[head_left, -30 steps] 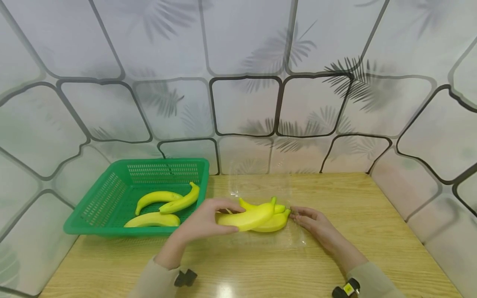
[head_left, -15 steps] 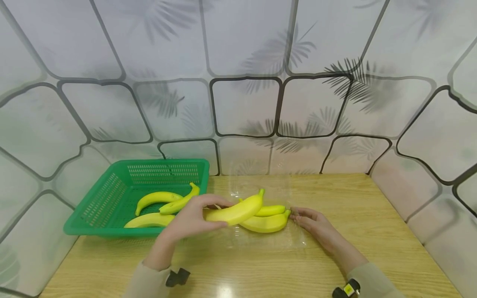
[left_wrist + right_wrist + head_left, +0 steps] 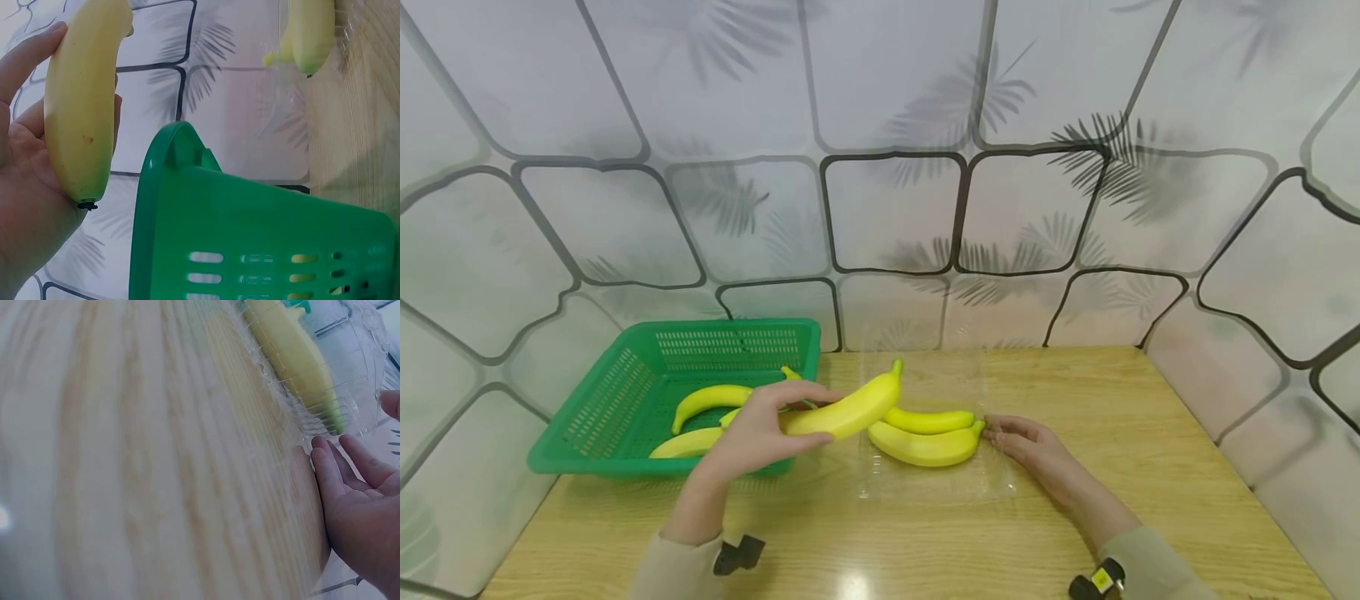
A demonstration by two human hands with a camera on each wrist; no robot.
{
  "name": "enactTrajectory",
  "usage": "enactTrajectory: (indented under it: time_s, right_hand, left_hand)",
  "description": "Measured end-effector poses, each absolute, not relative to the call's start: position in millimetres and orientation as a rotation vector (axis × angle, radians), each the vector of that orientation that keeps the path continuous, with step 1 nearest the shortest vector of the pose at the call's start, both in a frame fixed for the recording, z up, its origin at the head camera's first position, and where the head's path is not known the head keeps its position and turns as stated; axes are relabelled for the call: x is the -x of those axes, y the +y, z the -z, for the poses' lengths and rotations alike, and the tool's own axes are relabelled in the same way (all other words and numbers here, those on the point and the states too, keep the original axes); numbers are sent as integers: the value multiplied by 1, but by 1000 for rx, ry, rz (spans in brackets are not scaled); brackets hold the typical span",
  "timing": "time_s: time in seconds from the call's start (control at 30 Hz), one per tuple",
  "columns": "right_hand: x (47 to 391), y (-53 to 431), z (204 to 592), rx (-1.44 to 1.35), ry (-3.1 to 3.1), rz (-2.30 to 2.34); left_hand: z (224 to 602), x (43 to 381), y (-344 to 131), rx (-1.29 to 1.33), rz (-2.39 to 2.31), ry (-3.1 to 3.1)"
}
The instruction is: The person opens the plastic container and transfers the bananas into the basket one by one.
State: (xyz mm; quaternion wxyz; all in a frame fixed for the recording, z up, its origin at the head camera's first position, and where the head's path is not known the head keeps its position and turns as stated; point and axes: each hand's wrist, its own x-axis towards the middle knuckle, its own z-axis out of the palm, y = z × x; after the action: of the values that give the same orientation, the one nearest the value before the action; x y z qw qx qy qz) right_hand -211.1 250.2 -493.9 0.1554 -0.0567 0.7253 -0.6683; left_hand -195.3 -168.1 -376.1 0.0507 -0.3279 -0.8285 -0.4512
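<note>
My left hand (image 3: 747, 437) holds a yellow banana (image 3: 850, 408) in the air, its stem end pointing up and right, at the right side of the green basket. In the left wrist view, the thumb and fingers wrap the banana (image 3: 84, 106), whose dark tip faces down. A clear plastic clamshell box (image 3: 887, 485) lies with its lid raised at the back. Inside it are two bananas, a rear one (image 3: 936, 422) and a front one (image 3: 925, 448). My right hand (image 3: 1037, 458) touches the box's right end with extended fingers; its thumb stands apart in the right wrist view.
The green slotted basket (image 3: 610, 467) stands at the left of the wooden table (image 3: 1075, 383). It contains several bananas (image 3: 707, 402), partly hidden behind my left hand. Patterned wall panels (image 3: 895, 217) close off the back and both sides.
My left hand has lifted the banana away from the box and carried it left toward the basket, uncovering the two bananas in the box. The right hand has stayed in place.
</note>
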Motion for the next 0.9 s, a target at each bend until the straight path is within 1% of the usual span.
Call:
enactTrajectory:
  time_s: [0.9]
  right_hand:
    - [211,251,492,173,2104,1882]
  left_hand:
    - [380,191,-207,780,1328,-2522]
